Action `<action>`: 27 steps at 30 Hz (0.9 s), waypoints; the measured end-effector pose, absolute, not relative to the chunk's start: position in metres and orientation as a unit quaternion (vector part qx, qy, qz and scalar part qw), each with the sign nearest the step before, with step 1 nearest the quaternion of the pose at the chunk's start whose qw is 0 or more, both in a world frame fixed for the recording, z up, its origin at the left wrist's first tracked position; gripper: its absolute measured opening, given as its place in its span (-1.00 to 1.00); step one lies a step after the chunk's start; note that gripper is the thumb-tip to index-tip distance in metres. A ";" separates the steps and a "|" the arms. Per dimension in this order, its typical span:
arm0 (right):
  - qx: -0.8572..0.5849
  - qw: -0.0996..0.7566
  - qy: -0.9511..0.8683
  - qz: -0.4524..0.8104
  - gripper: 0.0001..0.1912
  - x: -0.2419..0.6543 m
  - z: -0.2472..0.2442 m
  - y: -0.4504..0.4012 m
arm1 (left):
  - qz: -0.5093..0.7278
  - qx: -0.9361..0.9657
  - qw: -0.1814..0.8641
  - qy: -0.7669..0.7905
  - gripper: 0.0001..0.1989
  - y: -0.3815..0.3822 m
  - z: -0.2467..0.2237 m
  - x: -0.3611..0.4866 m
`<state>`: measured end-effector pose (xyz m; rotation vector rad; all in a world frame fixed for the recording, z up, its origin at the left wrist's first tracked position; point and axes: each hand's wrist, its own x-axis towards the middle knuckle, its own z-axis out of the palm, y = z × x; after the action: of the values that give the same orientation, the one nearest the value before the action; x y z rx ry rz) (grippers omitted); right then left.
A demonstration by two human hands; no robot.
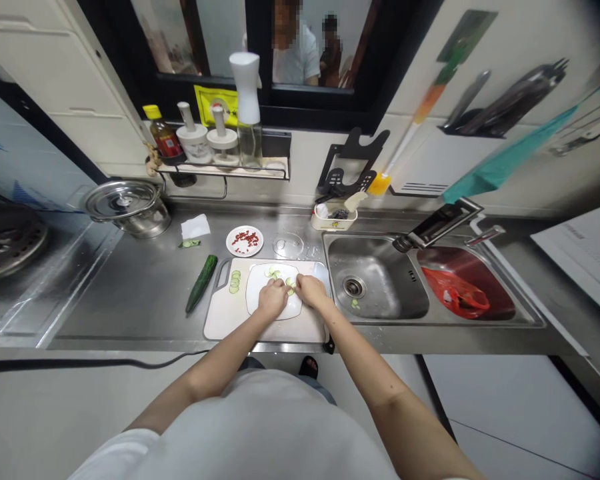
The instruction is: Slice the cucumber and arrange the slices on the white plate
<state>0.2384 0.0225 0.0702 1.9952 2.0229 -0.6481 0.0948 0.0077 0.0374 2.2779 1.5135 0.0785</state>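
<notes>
Above a white plate (253,293), my left hand (273,298) and my right hand (311,291) come close together with fingers pinched. Between their fingertips is a thin pale-green cucumber slice (291,285); my fingers partly cover it. More slices lie at the far side of the plate. The plate rests on a light cutting board (220,319) with a grey handle. A short overlapping row of cucumber slices (235,281) lies on the board's left part. Left of the board is a whole dark-green cucumber (201,285).
A small dish (245,251) holds red pieces behind the board. A cucumber end piece (189,244) lies near white paper (195,227). Further left stands a lidded steel pot (145,212). The double sink (380,277) is right, with a red bag (457,297). Bottles line a shelf (270,172).
</notes>
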 end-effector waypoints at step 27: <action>0.685 -0.070 0.686 -0.234 -0.76 0.212 0.067 -0.021 | 0.194 0.597 0.205 0.751 -0.75 -0.006 0.034 0.009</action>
<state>0.2121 -0.0214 0.0670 2.2546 2.2567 -0.7710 0.0090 -0.0057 0.0342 1.6634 2.0937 0.5412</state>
